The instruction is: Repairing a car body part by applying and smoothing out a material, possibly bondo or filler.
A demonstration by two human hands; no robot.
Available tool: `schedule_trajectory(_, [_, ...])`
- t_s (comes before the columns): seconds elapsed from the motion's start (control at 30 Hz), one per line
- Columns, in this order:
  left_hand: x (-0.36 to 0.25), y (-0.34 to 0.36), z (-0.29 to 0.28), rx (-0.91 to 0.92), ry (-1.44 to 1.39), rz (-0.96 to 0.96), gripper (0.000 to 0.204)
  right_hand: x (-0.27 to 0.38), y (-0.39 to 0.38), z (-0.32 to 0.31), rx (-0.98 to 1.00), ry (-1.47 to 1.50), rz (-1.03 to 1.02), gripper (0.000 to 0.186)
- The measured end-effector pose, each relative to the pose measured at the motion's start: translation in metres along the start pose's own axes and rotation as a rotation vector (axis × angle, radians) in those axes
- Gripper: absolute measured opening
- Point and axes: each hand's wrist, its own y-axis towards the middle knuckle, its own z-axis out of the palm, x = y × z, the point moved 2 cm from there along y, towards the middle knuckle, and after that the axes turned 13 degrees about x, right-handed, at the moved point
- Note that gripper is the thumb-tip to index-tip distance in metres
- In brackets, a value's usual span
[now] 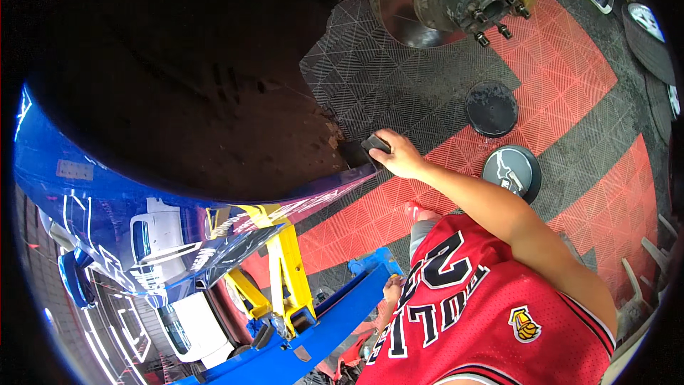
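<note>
My right hand (400, 154) reaches out and grips a small black block (375, 145), held against the lower rear end of the wheel arch. It looks like a sponge or pad, though its exact kind is unclear. The arch belongs to a glossy blue car body (142, 192) with lettering on its side, and its inside is dark. Lower down, beside the end of the blue lift arm (320, 328), my left hand (392, 289) has its fingers curled. Whatever it may hold there is too small to make out.
A bare hub with brake disc (427, 7) and protruding studs is at the top. Below it are a black round lid (491, 109) and a dark round container (511, 171). Yellow lift bracket (288, 278) stands under the car. Wheels (645, 25) lie at far right.
</note>
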Motion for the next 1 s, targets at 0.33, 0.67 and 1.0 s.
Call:
schedule_trajectory(0.33, [0.0,-0.008,-0.005,-0.042,-0.159,-0.032,0.021,0.003,-0.008,0.016,0.069,0.003,-0.016,0.029])
schedule_trajectory(0.67, [-0.063,-0.021,0.03,0.11,0.306,0.039,0.019,-0.023,0.003,-0.006,-0.049,-0.076,0.007,0.027])
schedule_trajectory(1.0, [-0.082,-0.064,0.03,-0.036,0.021,0.073,0.022,-0.021,0.007,-0.008,-0.041,-0.076,-0.028,0.029])
